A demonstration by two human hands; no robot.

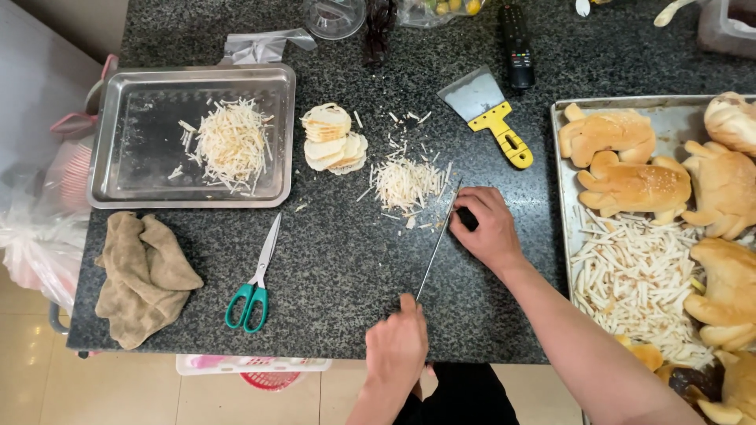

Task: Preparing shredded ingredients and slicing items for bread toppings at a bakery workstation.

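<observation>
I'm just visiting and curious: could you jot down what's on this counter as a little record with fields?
Surface: dark speckled stone counter
Right hand: grips the handle of a long knife
Left hand: fingertip on the knife's tip
By the blade: small pile of cut strips, stack of thin slices
Left tray: heap of strips
Right tray: bread rolls, more strips
Loose tools: green-handled scissors, yellow-handled scraper
Also: brown cloth, black remote

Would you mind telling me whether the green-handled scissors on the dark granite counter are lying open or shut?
Shut: the green-handled scissors lie flat with both blades together as one narrow strip and the two handle loops side by side.
</observation>
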